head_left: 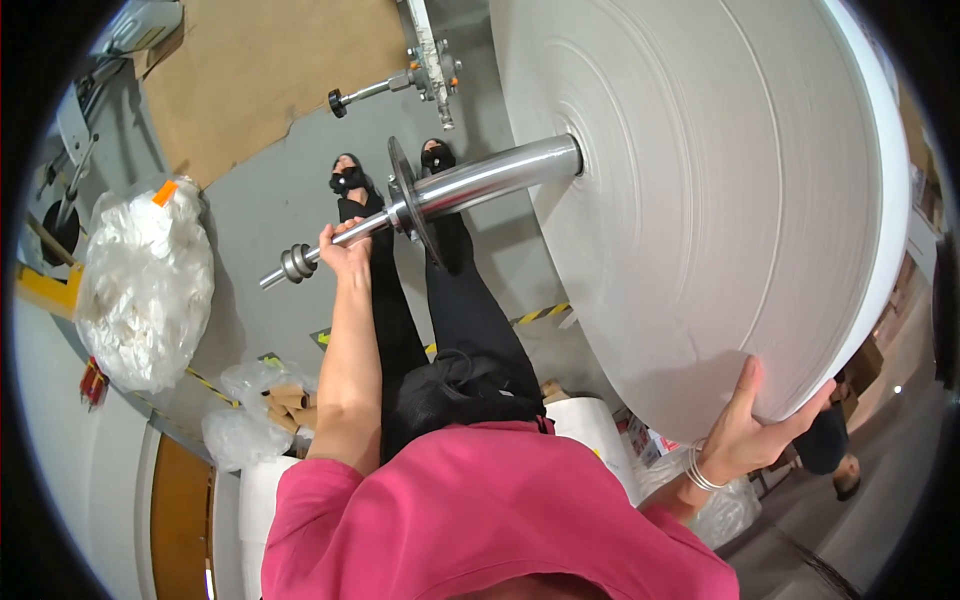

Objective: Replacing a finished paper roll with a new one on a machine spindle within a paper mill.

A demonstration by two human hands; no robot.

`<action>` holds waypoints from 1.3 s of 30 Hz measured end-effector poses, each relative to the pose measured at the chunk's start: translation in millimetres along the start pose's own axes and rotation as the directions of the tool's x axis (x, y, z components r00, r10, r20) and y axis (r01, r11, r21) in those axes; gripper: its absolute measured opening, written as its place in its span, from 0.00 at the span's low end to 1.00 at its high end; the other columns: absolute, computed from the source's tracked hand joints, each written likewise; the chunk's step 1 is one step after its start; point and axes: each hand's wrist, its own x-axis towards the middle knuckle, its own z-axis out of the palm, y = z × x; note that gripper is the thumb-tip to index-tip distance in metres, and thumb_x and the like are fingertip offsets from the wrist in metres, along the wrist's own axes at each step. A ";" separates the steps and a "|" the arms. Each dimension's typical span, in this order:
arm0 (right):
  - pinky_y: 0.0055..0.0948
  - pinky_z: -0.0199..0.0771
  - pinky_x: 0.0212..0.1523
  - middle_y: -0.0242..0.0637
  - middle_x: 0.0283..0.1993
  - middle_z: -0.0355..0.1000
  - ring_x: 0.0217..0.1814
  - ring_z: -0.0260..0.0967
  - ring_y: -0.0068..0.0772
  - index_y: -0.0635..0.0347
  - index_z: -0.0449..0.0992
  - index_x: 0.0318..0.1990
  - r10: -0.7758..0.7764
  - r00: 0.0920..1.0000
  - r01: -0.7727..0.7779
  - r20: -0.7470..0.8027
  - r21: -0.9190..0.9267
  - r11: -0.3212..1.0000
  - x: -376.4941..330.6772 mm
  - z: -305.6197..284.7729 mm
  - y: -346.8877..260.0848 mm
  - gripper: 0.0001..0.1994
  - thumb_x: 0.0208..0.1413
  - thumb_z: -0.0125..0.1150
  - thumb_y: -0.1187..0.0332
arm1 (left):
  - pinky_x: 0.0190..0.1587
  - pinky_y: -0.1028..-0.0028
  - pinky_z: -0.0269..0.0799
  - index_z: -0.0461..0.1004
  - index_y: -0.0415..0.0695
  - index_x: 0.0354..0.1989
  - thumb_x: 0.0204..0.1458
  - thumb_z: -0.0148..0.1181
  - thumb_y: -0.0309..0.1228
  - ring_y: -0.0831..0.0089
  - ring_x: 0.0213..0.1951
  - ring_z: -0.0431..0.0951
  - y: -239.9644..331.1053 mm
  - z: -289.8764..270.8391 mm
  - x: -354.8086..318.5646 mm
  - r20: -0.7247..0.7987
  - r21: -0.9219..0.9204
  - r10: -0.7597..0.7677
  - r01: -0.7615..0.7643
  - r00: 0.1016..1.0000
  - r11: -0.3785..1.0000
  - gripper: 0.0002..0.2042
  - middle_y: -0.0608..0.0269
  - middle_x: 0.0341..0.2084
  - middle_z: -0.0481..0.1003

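Note:
A huge roll of white paper or film (690,200) fills the right side, its flat end toward the left. Out of its centre sticks a shiny metal shaft (510,175) with a round flange disc (408,200) and a thinner end rod carrying ringed collars (297,263). My left hand (347,250) is wrapped round that thinner rod, between the disc and the collars. My right hand (755,432) lies against the lower edge of the roll, fingers spread, with the thumb on its flat end.
A metal bracket with a black-knobbed rod (385,92) stands ahead. Brown cardboard (270,70) covers part of the floor. At left is a stuffed clear plastic bag (150,285); cardboard tubes (290,405) lie nearer. Another person (825,440) is at far right.

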 end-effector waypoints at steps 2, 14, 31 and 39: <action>0.32 0.60 0.48 0.46 0.54 0.53 0.51 0.56 0.42 0.56 0.51 0.54 -0.002 1.000 0.001 0.008 0.022 1.000 -2.9 4.2 7.8 0.35 0.36 0.63 0.70 | 0.30 0.64 0.60 0.54 0.42 0.12 0.36 0.46 0.29 0.66 0.17 0.59 -5.6 -1.1 5.8 0.043 -0.027 -0.040 0.042 0.998 0.999 0.09 0.60 0.09 0.57; 0.31 0.60 0.48 0.44 0.52 0.55 0.50 0.57 0.37 0.63 0.53 0.52 -0.081 0.993 0.078 -0.084 -0.038 0.996 -15.0 20.7 14.0 0.31 0.39 0.61 0.69 | 0.32 0.63 0.58 0.54 0.44 0.10 0.38 0.43 0.30 0.65 0.18 0.60 -13.1 -21.4 13.7 0.170 -0.133 -0.025 0.048 0.985 0.990 0.10 0.61 0.08 0.58; 0.28 0.61 0.47 0.45 0.51 0.55 0.49 0.57 0.34 0.66 0.52 0.52 -0.056 0.995 0.058 -0.087 0.027 0.998 -3.0 15.5 -17.2 0.30 0.42 0.59 0.68 | 0.28 0.67 0.59 0.55 0.44 0.08 0.35 0.46 0.30 0.68 0.16 0.59 -26.0 -27.6 17.0 0.086 -0.178 0.068 -0.052 0.994 0.983 0.10 0.63 0.07 0.57; 0.34 0.58 0.49 0.47 0.53 0.53 0.50 0.56 0.39 0.65 0.49 0.53 -0.087 0.994 0.083 -0.062 -0.068 0.994 0.1 12.8 -3.2 0.32 0.41 0.58 0.71 | 0.30 0.70 0.57 0.55 0.47 0.09 0.38 0.48 0.32 0.73 0.17 0.57 -35.9 -5.6 -16.9 0.443 -0.251 0.081 0.037 0.893 0.967 0.12 0.66 0.08 0.56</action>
